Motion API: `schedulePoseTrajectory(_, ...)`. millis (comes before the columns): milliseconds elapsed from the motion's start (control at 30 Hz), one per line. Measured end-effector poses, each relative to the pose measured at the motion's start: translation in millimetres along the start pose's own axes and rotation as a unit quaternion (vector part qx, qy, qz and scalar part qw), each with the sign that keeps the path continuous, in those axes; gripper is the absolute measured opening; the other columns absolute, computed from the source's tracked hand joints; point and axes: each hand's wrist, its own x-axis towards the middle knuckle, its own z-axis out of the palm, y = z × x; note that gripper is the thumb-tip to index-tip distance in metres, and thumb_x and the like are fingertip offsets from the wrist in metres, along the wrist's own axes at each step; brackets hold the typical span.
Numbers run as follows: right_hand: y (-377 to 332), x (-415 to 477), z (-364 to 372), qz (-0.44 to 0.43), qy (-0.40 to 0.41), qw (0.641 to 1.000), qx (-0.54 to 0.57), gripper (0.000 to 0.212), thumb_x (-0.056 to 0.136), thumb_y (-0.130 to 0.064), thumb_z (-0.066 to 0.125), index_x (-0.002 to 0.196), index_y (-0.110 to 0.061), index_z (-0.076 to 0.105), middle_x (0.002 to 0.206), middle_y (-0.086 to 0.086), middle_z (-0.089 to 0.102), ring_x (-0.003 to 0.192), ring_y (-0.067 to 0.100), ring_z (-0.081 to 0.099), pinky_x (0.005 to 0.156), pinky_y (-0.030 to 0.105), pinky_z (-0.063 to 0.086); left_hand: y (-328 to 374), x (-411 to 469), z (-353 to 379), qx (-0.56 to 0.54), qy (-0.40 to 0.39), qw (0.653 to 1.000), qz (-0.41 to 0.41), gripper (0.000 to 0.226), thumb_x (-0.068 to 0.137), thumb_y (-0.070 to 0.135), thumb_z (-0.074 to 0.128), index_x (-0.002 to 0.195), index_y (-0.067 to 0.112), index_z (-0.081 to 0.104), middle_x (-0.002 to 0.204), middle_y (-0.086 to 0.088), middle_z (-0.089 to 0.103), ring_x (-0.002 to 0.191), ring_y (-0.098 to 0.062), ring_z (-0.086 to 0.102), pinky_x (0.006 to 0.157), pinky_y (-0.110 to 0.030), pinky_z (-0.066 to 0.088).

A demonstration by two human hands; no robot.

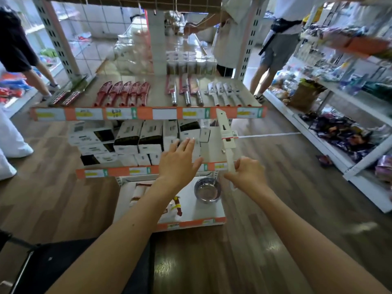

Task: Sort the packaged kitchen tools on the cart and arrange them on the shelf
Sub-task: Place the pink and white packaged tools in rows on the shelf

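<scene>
My right hand (247,172) grips the handle end of a long white packaged knife (226,136), which points up toward the top shelf (148,113). My left hand (180,161) is flat with straight fingers, reaching toward the white boxes (188,132) on the middle shelf. On the top shelf lie rows of packaged tools: red sheathed knives (125,93), red-packed cleavers (184,90) and white knives (224,92) like the one I hold. A dark cart (42,264) shows at the bottom left.
The bottom shelf (191,221) carries a steel bowl (207,189) and red-and-white packs. Another shelf unit (339,115) full of goods stands to the right. Three people stand behind and beside the rack. Wooden floor surrounds it.
</scene>
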Motion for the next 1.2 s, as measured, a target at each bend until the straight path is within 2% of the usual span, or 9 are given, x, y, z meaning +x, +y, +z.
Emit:
schedulePoseTrajectory(133,-0.2,17.2,-12.3,-0.01,0.013,0.999,-0.029,0.036,0.078,-0.04,0.067,0.094,-0.008,0.059,0.093,0.003,0.065,0.09,0.022,0.062,0.059,0.023,0.037,1.2,21.4,-2.2,-0.013,0.013,1.0,0.007,0.062,0.095,0.048,0.034,0.148,0.021,0.013,0.156,0.002,0.019,0.144,-0.02,0.011,0.113,-0.041,0.022)
schedulePoseTrajectory(300,4.1,57.1,-24.3,-0.004,0.026,0.999,-0.026,0.028,0.077,-0.037,0.068,0.085,-0.011,0.059,0.083,0.002,0.066,0.075,0.017,0.057,0.054,0.018,0.035,5.3,61.5,-5.1,-0.025,0.021,0.999,0.017,0.062,0.094,0.049,0.033,0.148,0.023,0.014,0.155,0.003,0.02,0.144,-0.019,0.012,0.113,-0.04,0.02)
schedulePoseTrajectory(433,1.1,103.4,-36.1,0.016,0.032,0.999,-0.022,0.025,0.074,-0.032,0.067,0.088,-0.012,0.059,0.085,0.004,0.065,0.079,0.017,0.058,0.066,0.027,0.044,13.6,110.0,-12.6,-0.026,0.055,0.998,0.036,0.063,0.094,0.052,0.032,0.147,0.023,0.015,0.155,0.004,0.02,0.144,-0.018,0.013,0.114,-0.038,0.019)
schedulePoseTrajectory(633,-4.2,162.2,-44.4,0.028,0.048,0.998,-0.003,0.018,0.071,-0.026,0.068,0.072,-0.013,0.056,0.074,0.005,0.062,0.072,0.02,0.058,0.064,0.03,0.044,20.6,176.6,-16.0,-0.045,0.048,0.995,0.073,0.061,0.094,0.05,0.033,0.147,0.025,0.015,0.155,0.005,0.021,0.144,-0.018,0.012,0.113,-0.039,0.019)
schedulePoseTrajectory(733,-3.1,180.9,-46.5,0.032,0.045,0.998,0.008,0.023,0.072,-0.024,0.068,0.062,-0.023,0.047,0.064,-0.003,0.056,0.069,0.017,0.057,0.06,0.026,0.043,22.4,206.6,-13.8,-0.065,0.022,0.995,0.079,0.062,0.094,0.05,0.034,0.147,0.026,0.014,0.155,0.006,0.019,0.145,-0.018,0.01,0.115,-0.043,0.017)
schedulePoseTrajectory(800,1.4,193.1,-48.9,0.032,0.047,0.998,0.006,0.015,0.072,-0.026,0.068,0.071,-0.017,0.055,0.069,0.001,0.063,0.072,0.018,0.062,0.066,0.029,0.048,25.6,224.1,-9.6,-0.081,0.01,0.993,0.088,0.062,0.093,0.051,0.036,0.146,0.026,0.017,0.155,0.006,0.02,0.145,-0.018,0.01,0.116,-0.044,0.018)
schedulePoseTrajectory(967,13.0,224.7,-58.6,0.017,0.041,0.999,0.006,0.026,0.075,-0.036,0.068,0.09,-0.015,0.063,0.075,-0.005,0.057,0.071,0.011,0.055,0.06,0.021,0.042,46.2,266.6,-1.1,-0.107,0.0,0.991,0.077,0.06,0.091,0.049,0.041,0.145,0.029,0.023,0.153,0.008,0.025,0.143,-0.015,0.016,0.113,-0.037,0.018)
schedulePoseTrajectory(1133,26.4,254.4,-74.7,0.002,0.02,0.998,0.059,0.02,0.076,-0.037,0.07,0.08,-0.022,0.058,0.069,-0.012,0.055,0.069,0.006,0.054,0.055,0.013,0.038,60.1,293.9,-1.3,-0.242,0.027,0.968,0.066,0.051,0.09,0.046,0.048,0.136,0.024,0.041,0.139,-0.001,0.048,0.128,-0.021,0.044,0.103,-0.039,0.039)
schedulePoseTrajectory(1200,29.9,261.6,-80.9,0.007,-0.002,0.993,0.12,0.015,0.077,-0.031,0.07,0.081,-0.022,0.059,0.071,-0.012,0.059,0.064,0.003,0.057,0.058,0.013,0.044,65.8,305.2,-6.7,-0.427,-0.019,0.903,0.048,0.039,0.091,0.041,0.048,0.125,0.021,0.051,0.126,0.0,0.055,0.114,-0.018,0.054,0.091,-0.034,0.049)
